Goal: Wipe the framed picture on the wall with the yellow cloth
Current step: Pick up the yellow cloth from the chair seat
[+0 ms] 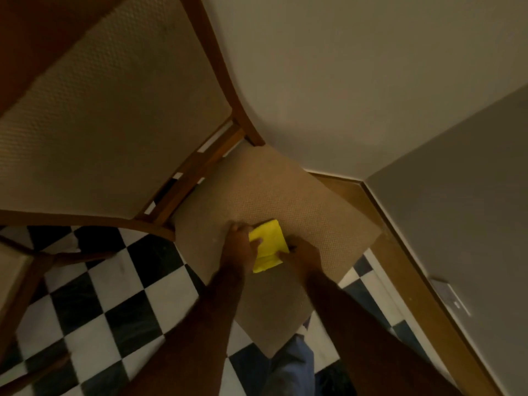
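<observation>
Checkered black-and-white floor [137, 292] in a wall corner, wooden chair with tan woven seat [257, 195], folded yellow cloth [268, 244] lying on the seat, left hand [243, 244] and right hand [303, 260] each pinching a cloth edge

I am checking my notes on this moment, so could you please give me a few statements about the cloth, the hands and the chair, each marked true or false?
1. The folded yellow cloth lies on the beige woven chair seat. True.
2. Only the right hand touches the cloth. False: the left hand is on it too.
3. The floor has black and white checkered tiles. True.
4. A framed picture is in view on the wall. False: the plain wall shows none.
5. The cloth is spread out flat and unfolded. False: it is folded into a small square.
</observation>
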Demonstrator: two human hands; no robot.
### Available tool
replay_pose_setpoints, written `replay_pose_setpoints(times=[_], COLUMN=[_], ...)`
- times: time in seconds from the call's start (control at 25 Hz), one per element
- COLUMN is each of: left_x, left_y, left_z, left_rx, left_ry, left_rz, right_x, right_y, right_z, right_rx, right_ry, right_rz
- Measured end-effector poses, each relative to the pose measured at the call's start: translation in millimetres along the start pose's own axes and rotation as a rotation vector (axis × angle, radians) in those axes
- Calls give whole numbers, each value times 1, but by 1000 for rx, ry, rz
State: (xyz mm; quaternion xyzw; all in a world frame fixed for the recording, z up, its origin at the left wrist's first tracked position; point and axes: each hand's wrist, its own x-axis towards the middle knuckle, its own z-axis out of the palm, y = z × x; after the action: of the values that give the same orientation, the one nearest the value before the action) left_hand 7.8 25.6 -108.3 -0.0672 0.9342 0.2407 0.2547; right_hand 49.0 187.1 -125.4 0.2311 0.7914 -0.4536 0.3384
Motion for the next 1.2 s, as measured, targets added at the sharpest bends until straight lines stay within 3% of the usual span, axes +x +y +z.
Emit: replay_pose_setpoints(times=[0.24,0.4,0.72,1.2], left_x=[-34,-67,-136,-323], left_y=[43,115,273,529], left_z=[-57,-120,-210,-344], left_rx=[-385,-589,-809,-822], left_ry=[-41,-78,-86,-128], left_rz=[-53,12,288,887], right_x=[-54,-126,-265,-561], right_y=[-31,-81,-144,-187], right_z=[-59,-147,-305,-510], right_rx=[498,713,632,418], right_ry=[-61,1,228,533], right_rz=[165,83,-207,-526])
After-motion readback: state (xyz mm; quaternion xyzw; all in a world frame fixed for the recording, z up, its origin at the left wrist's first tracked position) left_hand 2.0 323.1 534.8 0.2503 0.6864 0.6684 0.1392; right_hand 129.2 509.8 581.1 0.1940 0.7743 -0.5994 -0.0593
